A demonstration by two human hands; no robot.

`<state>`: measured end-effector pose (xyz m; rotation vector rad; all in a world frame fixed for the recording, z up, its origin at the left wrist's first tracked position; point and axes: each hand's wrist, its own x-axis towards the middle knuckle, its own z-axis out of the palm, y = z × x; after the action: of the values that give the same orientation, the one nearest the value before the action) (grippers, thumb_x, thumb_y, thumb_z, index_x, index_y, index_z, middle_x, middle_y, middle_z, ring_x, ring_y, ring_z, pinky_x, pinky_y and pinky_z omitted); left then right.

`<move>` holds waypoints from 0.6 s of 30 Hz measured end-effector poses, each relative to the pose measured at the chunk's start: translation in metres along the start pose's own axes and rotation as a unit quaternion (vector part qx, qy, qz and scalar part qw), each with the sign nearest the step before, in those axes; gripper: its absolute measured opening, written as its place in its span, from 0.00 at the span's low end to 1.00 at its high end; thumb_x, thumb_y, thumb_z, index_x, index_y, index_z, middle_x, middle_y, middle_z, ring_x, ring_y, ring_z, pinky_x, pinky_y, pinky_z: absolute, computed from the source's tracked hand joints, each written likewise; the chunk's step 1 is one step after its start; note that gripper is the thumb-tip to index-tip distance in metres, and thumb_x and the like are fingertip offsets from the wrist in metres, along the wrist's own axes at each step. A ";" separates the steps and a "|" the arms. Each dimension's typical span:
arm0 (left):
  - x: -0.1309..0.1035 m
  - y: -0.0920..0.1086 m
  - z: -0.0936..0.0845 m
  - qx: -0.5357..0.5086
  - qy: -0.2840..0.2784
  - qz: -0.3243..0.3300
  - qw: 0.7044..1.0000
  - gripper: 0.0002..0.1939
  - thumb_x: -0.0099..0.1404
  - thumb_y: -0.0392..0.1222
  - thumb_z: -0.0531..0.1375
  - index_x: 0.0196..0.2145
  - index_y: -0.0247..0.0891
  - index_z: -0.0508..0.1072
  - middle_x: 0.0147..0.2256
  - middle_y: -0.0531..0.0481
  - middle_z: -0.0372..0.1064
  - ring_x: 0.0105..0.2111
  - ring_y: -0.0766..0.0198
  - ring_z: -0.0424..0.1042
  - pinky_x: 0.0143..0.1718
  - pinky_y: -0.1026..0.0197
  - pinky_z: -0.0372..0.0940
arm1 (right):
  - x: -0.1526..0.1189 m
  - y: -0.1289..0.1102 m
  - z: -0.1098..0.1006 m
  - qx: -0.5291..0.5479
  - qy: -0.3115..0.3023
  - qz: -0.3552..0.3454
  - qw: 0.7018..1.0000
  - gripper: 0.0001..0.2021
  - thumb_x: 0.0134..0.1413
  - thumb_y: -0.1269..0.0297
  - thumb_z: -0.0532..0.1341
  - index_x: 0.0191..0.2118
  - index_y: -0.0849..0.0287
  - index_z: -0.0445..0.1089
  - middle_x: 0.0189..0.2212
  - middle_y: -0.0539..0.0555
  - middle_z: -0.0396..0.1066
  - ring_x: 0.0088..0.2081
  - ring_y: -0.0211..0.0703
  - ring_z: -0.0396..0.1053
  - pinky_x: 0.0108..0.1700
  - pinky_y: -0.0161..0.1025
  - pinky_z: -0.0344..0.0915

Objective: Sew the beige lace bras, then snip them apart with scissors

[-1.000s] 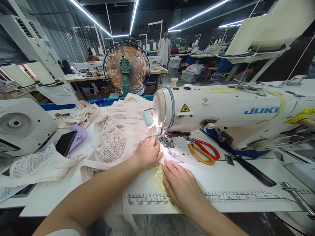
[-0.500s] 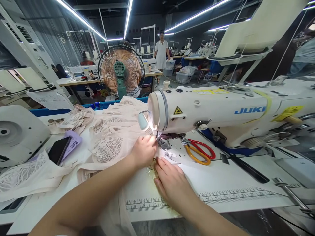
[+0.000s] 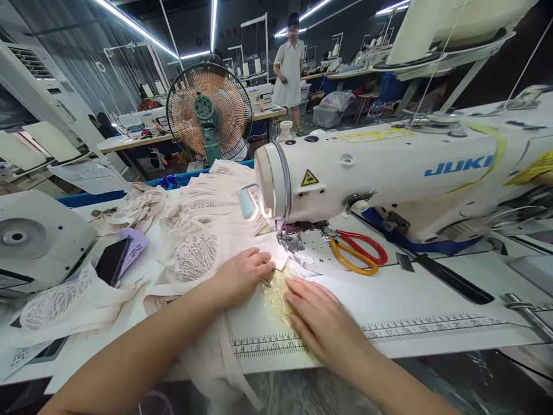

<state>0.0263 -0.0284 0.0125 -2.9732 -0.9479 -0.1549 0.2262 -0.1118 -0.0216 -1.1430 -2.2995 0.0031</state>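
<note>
Cream fabric piece point(image 3: 273, 246): pale, smooth and matt, brightly lit at its upper end; lies on the machine bed just left of the needle area, its near corner beside the left fingertips. Whether its far edge sits under the presser foot is too small to tell.
Left hand point(image 3: 242, 274): palm down, fingers bent and close together, tips on the fabric's near edge; whether the thumb pinches from below cannot be told.
Right hand point(image 3: 324, 317): laid flat, fingers stretched out and nearly side by side, closed on nothing, fingertips at the edge of the yellow film.
Yellow film point(image 3: 276, 302): shiny, crinkled, see-through, on the white tabletop between the hands.
Printed ruler point(image 3: 268, 347): black marks along the near table edge, running beneath the right hand and wrist.
Garment pile point(image 3: 196, 256): cream pieces with open lace cups and plain bands, heaped left of the fabric; a matching length hangs over the table edge.
Sewing machine point(image 3: 389, 161): white, blue lettering, lamp glowing beside the needle.
Scissors point(image 3: 365, 270): one orange and one red handle, lying right of the needle.
Phone point(image 3: 113, 259): black, resting against purple paper point(image 3: 135, 248) at the left.
Fan point(image 3: 205, 109): round, caged, beyond the pile.
Person point(image 3: 288, 72): in white, standing farther back.
</note>
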 end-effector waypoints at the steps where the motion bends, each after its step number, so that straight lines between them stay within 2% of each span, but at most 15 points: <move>1: 0.000 -0.002 0.000 -0.007 -0.003 0.001 1.000 0.20 0.60 0.27 0.50 0.50 0.34 0.66 0.51 0.43 0.65 0.51 0.52 0.61 0.50 0.52 0.63 | -0.004 0.002 -0.001 -0.001 0.007 0.003 1.000 0.14 0.57 0.68 0.49 0.43 0.63 0.70 0.49 0.62 0.69 0.51 0.52 0.65 0.49 0.51 0.66; 5: 0.002 -0.005 0.003 -0.039 -0.017 0.011 0.999 0.20 0.60 0.27 0.49 0.51 0.32 0.65 0.54 0.41 0.63 0.55 0.51 0.59 0.52 0.50 0.62 | -0.012 0.008 0.000 0.006 0.003 0.027 1.000 0.13 0.57 0.67 0.50 0.44 0.63 0.69 0.50 0.63 0.68 0.53 0.51 0.64 0.50 0.49 0.66; 9: 0.003 -0.006 0.004 -0.059 -0.013 0.022 0.998 0.17 0.64 0.31 0.49 0.51 0.32 0.65 0.54 0.41 0.63 0.57 0.50 0.57 0.53 0.49 0.61 | -0.013 0.008 0.001 0.011 -0.004 0.043 0.999 0.13 0.58 0.67 0.50 0.44 0.63 0.69 0.51 0.63 0.67 0.53 0.52 0.63 0.51 0.50 0.66; 14: 0.005 -0.007 -0.001 -0.043 -0.012 0.048 0.998 0.16 0.67 0.35 0.47 0.51 0.37 0.65 0.51 0.42 0.65 0.55 0.50 0.59 0.49 0.49 0.63 | -0.013 0.008 0.001 0.027 -0.001 0.051 0.998 0.13 0.58 0.67 0.51 0.43 0.62 0.69 0.51 0.63 0.66 0.54 0.51 0.63 0.51 0.50 0.66; 18: 0.005 -0.010 0.000 -0.031 -0.001 0.056 0.998 0.15 0.67 0.35 0.47 0.48 0.36 0.67 0.50 0.42 0.66 0.56 0.47 0.58 0.46 0.48 0.65 | -0.013 0.008 0.000 0.028 -0.006 0.051 0.998 0.13 0.58 0.67 0.50 0.43 0.63 0.69 0.51 0.63 0.67 0.53 0.52 0.63 0.50 0.51 0.66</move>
<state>0.0247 -0.0173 0.0131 -3.0751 -0.7868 -0.1814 0.2385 -0.1160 -0.0295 -1.2334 -2.2341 0.1114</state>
